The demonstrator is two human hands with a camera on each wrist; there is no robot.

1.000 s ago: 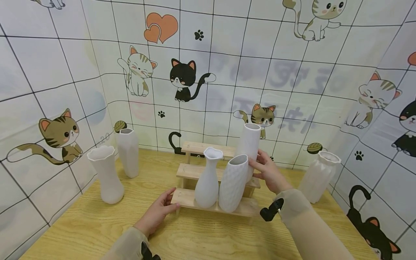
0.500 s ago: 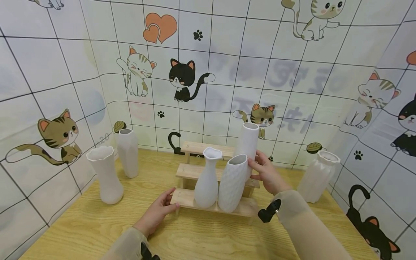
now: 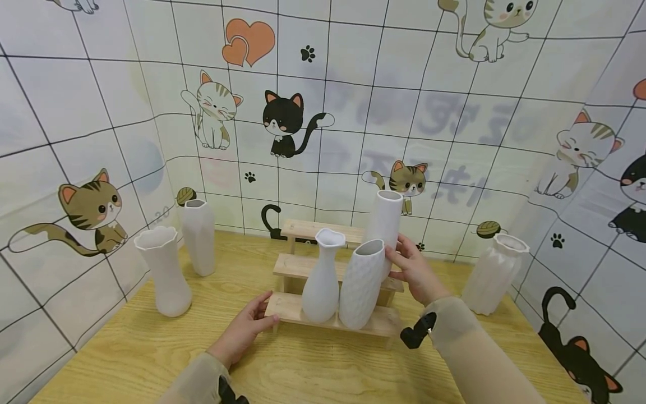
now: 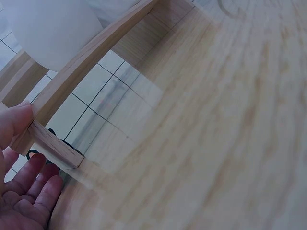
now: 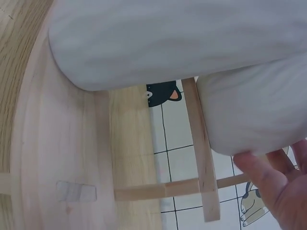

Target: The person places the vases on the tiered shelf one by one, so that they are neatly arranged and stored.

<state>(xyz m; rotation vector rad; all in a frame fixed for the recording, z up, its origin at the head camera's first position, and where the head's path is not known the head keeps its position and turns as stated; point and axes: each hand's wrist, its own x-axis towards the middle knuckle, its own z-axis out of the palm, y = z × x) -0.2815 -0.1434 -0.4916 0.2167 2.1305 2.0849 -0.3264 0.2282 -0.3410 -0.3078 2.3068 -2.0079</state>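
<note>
A three-step wooden stand (image 3: 292, 266) is in the middle of the head view. My left hand (image 3: 244, 328) grips the left end of its lowest step; in the left wrist view the thumb (image 4: 19, 117) lies on the board's end, with curled fingers below. On the middle step, a tall smooth cylindrical vase (image 3: 386, 216) is held by my right hand (image 3: 419, 269) from its right side. In the right wrist view the thumb touches that vase (image 5: 254, 110) near its base. A slim-necked vase (image 3: 322, 286) and a dimpled vase (image 3: 360, 286) stand on the lowest step, the latter partly covering the tall one.
Two white vases, one with a wavy rim (image 3: 164, 275) and one faceted (image 3: 198, 241), stand on the table (image 3: 323, 376) at left. A pleated vase (image 3: 497, 275) stands at right, beyond my right forearm. Cat-print sheets (image 3: 343, 112) enclose the back and sides.
The tall vase and my right hand have shifted very slightly left since one second ago. My left hand keeps its place on the stand.
</note>
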